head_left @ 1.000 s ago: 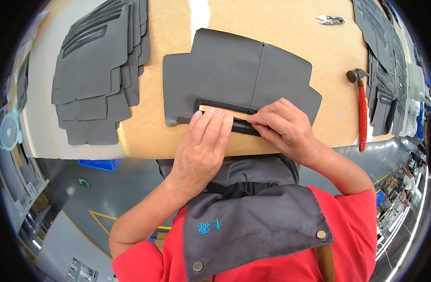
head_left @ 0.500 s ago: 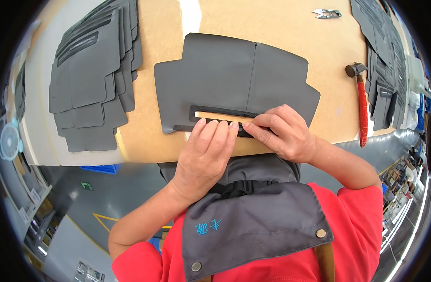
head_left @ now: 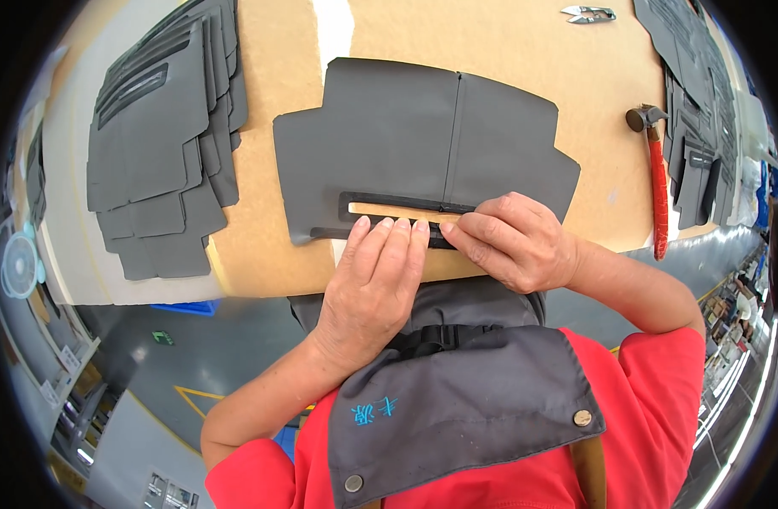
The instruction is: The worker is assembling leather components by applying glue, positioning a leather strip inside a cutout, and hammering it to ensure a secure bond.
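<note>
A dark grey sheet-material panel (head_left: pixel 389 136) with stepped sides lies flat in front of me, with a seam running down it. Near its closest edge is a long slot with a black border (head_left: pixel 389 202), and the tan table top shows through it. My left hand (head_left: pixel 365 284) rests with its fingers stretched side by side on the border strip below the slot. Just to its right, my right hand (head_left: pixel 522 244) pinches that same near edge between thumb and fingers. The right hand covers the slot's right end.
Stacked grey panels (head_left: pixel 147 161) lie on the left of the tan table (head_left: pixel 601 110), and more panels (head_left: pixel 690 93) are piled on the far right. A red-handled hammer (head_left: pixel 658 187) and small thread snips (head_left: pixel 588 14) lie on the right. The table's near edge runs beneath my wrists.
The view has shifted slightly. Both hands stay at the near edge of the slot, and my right fingers have moved only a little along it.
</note>
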Available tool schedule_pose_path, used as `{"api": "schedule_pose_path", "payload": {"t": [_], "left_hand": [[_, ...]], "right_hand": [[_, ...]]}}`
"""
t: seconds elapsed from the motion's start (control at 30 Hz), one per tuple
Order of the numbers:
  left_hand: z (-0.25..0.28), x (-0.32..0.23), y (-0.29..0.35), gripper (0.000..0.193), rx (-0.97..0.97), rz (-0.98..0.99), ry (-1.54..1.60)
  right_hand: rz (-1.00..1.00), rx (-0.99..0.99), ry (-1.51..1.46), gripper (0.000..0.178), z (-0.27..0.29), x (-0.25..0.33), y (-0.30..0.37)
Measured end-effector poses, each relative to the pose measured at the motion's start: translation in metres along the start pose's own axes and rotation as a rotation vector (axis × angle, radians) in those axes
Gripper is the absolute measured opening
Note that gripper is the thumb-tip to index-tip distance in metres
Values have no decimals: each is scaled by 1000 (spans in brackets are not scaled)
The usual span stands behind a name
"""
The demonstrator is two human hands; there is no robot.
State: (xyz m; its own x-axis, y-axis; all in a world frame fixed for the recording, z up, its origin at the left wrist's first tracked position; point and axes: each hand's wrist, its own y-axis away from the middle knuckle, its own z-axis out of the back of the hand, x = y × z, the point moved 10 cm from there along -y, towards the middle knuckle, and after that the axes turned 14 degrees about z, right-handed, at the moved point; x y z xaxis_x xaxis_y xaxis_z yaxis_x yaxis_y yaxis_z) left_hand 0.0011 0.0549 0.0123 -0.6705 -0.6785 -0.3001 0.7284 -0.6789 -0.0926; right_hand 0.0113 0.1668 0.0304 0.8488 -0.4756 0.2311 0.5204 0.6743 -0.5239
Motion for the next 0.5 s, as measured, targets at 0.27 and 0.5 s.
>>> {"api": "schedule_pose_path", "payload": {"t": [0.27,0.5], "left_hand": [[0,1,-2,48,48,23,59],[-3,-2,4,49,71,-16,-1]], "right_hand": [[70,1,33,38,0,5,1],[-55,15,-71,37,-2,-2,3]]}}
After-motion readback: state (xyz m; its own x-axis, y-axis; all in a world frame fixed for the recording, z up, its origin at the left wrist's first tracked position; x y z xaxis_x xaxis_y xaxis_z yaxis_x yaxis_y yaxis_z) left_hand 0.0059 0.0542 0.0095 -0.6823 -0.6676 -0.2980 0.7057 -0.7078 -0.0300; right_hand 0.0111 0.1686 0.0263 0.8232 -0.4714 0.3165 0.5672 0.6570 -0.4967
